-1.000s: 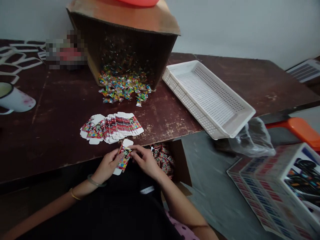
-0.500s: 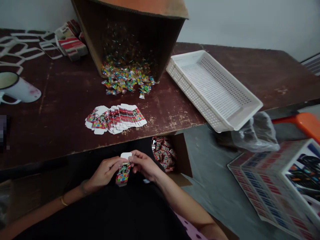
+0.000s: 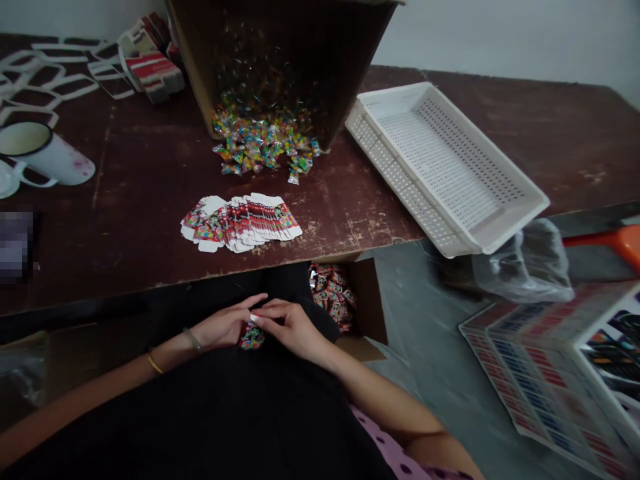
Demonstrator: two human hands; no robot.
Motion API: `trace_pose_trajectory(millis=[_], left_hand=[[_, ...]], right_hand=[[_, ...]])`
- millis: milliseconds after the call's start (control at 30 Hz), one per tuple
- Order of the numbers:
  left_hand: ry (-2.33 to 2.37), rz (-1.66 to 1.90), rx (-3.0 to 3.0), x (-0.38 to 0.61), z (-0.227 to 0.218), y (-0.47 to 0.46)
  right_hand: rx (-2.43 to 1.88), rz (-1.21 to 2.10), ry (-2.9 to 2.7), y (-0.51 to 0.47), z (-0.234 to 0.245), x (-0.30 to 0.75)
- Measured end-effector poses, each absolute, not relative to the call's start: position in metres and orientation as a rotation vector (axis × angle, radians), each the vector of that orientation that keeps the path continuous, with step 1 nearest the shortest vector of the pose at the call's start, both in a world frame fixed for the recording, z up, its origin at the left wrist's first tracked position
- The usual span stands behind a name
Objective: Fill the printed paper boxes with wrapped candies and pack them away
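A small printed candy box in red, green and yellow is held between my two hands above my lap. My left hand is closed on its left side. The fingers of my right hand pinch its white top flap, and they partly hide the box. On the table in front lies a fanned row of flattened printed boxes. Behind them, colourful wrapped candies spill from a large cardboard carton lying on its side.
A white perforated basket overhangs the brown table's edge. Below is an open carton of printed packets. An enamel mug stands left, near paper frames. A plastic bag and an orange stool are at right.
My hands have drawn closer together around the small box, and my right fingers now cover its top flap. The whole view has shifted slightly, with the table higher in the picture.
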State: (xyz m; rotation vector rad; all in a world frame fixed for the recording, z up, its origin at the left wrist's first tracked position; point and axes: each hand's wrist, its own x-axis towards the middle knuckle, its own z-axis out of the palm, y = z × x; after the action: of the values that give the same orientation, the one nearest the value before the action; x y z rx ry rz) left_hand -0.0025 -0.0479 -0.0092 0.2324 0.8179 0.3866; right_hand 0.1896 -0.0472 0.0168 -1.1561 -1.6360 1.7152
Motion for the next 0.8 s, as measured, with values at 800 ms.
trace_pose_trajectory(millis=[800], left_hand=[[0.969, 0.272, 1.222, -0.022, 0.01, -0.035]], right_hand=[[-0.592, 1.355, -2.438, 0.028, 0.028, 0.21]])
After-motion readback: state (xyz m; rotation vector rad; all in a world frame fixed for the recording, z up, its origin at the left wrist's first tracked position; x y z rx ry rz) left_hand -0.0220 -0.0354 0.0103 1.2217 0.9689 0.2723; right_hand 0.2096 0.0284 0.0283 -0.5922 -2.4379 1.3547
